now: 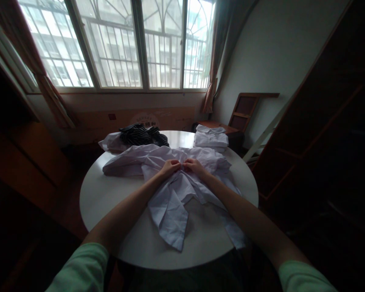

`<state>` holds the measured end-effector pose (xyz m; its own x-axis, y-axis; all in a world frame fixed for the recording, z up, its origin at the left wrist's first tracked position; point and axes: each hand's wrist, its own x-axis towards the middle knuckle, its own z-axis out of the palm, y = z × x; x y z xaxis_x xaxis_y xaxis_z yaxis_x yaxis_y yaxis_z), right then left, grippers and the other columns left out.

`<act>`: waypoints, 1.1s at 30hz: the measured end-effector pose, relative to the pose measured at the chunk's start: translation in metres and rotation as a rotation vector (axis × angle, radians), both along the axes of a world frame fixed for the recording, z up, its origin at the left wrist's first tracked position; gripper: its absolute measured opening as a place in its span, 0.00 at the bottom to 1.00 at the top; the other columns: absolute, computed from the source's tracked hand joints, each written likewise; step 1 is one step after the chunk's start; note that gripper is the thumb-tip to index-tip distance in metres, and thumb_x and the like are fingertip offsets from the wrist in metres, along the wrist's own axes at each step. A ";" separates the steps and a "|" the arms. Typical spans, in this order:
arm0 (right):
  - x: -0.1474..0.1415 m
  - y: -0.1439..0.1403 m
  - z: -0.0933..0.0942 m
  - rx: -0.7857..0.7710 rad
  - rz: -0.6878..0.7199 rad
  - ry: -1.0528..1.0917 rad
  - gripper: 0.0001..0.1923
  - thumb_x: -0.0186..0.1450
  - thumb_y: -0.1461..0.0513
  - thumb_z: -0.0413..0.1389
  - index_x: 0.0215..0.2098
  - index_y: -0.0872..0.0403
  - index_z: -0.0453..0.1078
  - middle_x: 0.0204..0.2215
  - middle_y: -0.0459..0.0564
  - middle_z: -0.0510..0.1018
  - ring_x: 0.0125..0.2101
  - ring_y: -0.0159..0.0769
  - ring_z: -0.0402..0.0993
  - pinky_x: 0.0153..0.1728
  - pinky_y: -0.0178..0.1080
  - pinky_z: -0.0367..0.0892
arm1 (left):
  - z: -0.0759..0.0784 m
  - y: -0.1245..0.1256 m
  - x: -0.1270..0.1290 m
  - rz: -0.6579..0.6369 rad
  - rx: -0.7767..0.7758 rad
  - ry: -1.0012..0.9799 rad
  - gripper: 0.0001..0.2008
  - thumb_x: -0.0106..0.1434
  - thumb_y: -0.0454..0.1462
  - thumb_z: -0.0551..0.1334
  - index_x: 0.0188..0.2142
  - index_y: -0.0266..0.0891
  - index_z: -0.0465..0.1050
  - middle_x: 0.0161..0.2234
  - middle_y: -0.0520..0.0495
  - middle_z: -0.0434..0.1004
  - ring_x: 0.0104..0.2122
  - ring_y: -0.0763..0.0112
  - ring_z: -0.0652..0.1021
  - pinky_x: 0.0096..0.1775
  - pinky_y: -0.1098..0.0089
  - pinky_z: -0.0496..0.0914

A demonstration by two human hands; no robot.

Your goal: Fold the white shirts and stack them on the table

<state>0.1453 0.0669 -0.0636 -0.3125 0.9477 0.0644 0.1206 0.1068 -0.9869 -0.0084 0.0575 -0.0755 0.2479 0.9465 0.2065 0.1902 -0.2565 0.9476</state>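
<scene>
A white shirt lies spread and rumpled across the round white table, with one flap hanging toward the near edge and a sleeve reaching left. At its middle, my left hand pinches the fabric with closed fingers. Right beside it, my right hand also pinches the cloth, the two sets of fingertips nearly touching. Whether a button sits between them is too small to make out.
Folded white shirts are stacked at the table's back right. A black striped garment lies on more white cloth at the back left. Beyond stand a wooden chair, a long cardboard box and barred windows.
</scene>
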 end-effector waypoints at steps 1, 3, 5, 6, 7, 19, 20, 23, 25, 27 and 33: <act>0.000 -0.001 0.001 -0.011 -0.004 0.004 0.02 0.49 0.64 0.53 0.20 0.56 0.64 0.13 0.40 0.66 0.15 0.26 0.60 0.18 0.31 0.55 | -0.001 0.001 0.000 -0.001 0.010 0.010 0.15 0.48 0.45 0.59 0.17 0.35 0.65 0.15 0.57 0.59 0.17 0.81 0.59 0.22 0.75 0.51; -0.001 -0.002 0.002 -0.029 -0.006 0.007 0.02 0.49 0.65 0.53 0.20 0.56 0.64 0.13 0.41 0.67 0.15 0.26 0.60 0.19 0.31 0.55 | -0.003 0.003 0.000 0.002 0.032 0.028 0.16 0.47 0.47 0.61 0.19 0.34 0.66 0.16 0.56 0.61 0.19 0.80 0.60 0.22 0.76 0.53; -0.001 -0.003 0.003 -0.042 -0.001 0.003 0.02 0.49 0.65 0.52 0.20 0.56 0.64 0.13 0.41 0.67 0.16 0.26 0.61 0.19 0.31 0.56 | -0.005 0.005 0.000 0.004 0.056 0.043 0.17 0.46 0.48 0.62 0.19 0.34 0.67 0.17 0.56 0.63 0.20 0.80 0.62 0.23 0.75 0.54; -0.001 -0.003 0.004 -0.045 0.002 0.003 0.02 0.49 0.66 0.52 0.20 0.56 0.64 0.12 0.41 0.67 0.16 0.27 0.61 0.20 0.31 0.56 | -0.006 0.006 0.001 0.003 0.066 0.046 0.18 0.46 0.48 0.62 0.19 0.34 0.67 0.18 0.55 0.63 0.20 0.79 0.62 0.24 0.75 0.54; -0.001 -0.003 0.004 -0.046 0.002 0.006 0.02 0.49 0.66 0.52 0.19 0.56 0.65 0.12 0.41 0.67 0.16 0.27 0.61 0.20 0.31 0.57 | -0.007 0.006 0.001 0.002 0.072 0.046 0.18 0.46 0.48 0.62 0.19 0.34 0.67 0.18 0.55 0.63 0.20 0.79 0.62 0.24 0.75 0.55; -0.001 -0.002 0.004 -0.078 0.030 0.053 0.04 0.48 0.63 0.55 0.19 0.56 0.63 0.12 0.40 0.64 0.15 0.26 0.59 0.20 0.31 0.56 | 0.001 0.000 0.001 0.032 0.144 0.004 0.08 0.45 0.38 0.62 0.22 0.36 0.65 0.21 0.56 0.65 0.24 0.77 0.65 0.28 0.75 0.59; -0.001 -0.002 0.004 -0.088 0.028 0.052 0.04 0.48 0.63 0.55 0.19 0.56 0.63 0.12 0.40 0.64 0.15 0.25 0.58 0.20 0.31 0.55 | 0.000 0.001 0.001 0.047 0.149 0.006 0.08 0.44 0.36 0.62 0.22 0.36 0.64 0.21 0.56 0.65 0.24 0.77 0.65 0.28 0.75 0.59; -0.001 -0.003 0.005 -0.093 0.032 0.051 0.04 0.47 0.63 0.54 0.20 0.56 0.63 0.12 0.39 0.64 0.14 0.25 0.57 0.19 0.31 0.55 | -0.001 0.001 0.001 0.052 0.151 0.016 0.07 0.44 0.35 0.62 0.23 0.37 0.63 0.21 0.56 0.64 0.24 0.77 0.65 0.28 0.75 0.59; -0.001 -0.004 0.006 -0.077 0.035 0.045 0.04 0.47 0.63 0.54 0.19 0.56 0.63 0.11 0.39 0.64 0.14 0.25 0.57 0.18 0.31 0.54 | -0.001 0.001 0.001 0.034 0.144 0.022 0.07 0.44 0.35 0.61 0.23 0.37 0.63 0.21 0.56 0.64 0.24 0.77 0.65 0.27 0.75 0.59; -0.001 -0.004 0.005 -0.056 0.035 0.038 0.04 0.47 0.62 0.54 0.19 0.56 0.63 0.11 0.39 0.64 0.14 0.25 0.58 0.18 0.31 0.54 | 0.000 0.000 0.001 0.022 0.121 0.025 0.07 0.44 0.35 0.62 0.23 0.36 0.63 0.21 0.56 0.63 0.24 0.78 0.64 0.27 0.75 0.58; -0.002 -0.004 0.002 -0.004 0.002 0.013 0.04 0.48 0.62 0.54 0.22 0.56 0.63 0.12 0.40 0.66 0.16 0.25 0.60 0.18 0.30 0.55 | 0.002 -0.002 -0.001 -0.011 0.054 -0.015 0.08 0.44 0.35 0.62 0.25 0.36 0.64 0.22 0.56 0.64 0.24 0.78 0.65 0.28 0.75 0.59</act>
<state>0.1437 0.0629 -0.0616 -0.3140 0.9472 0.0648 0.1077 0.1033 -0.9888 -0.0094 0.0552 -0.0735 0.2546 0.9313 0.2606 0.1729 -0.3090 0.9352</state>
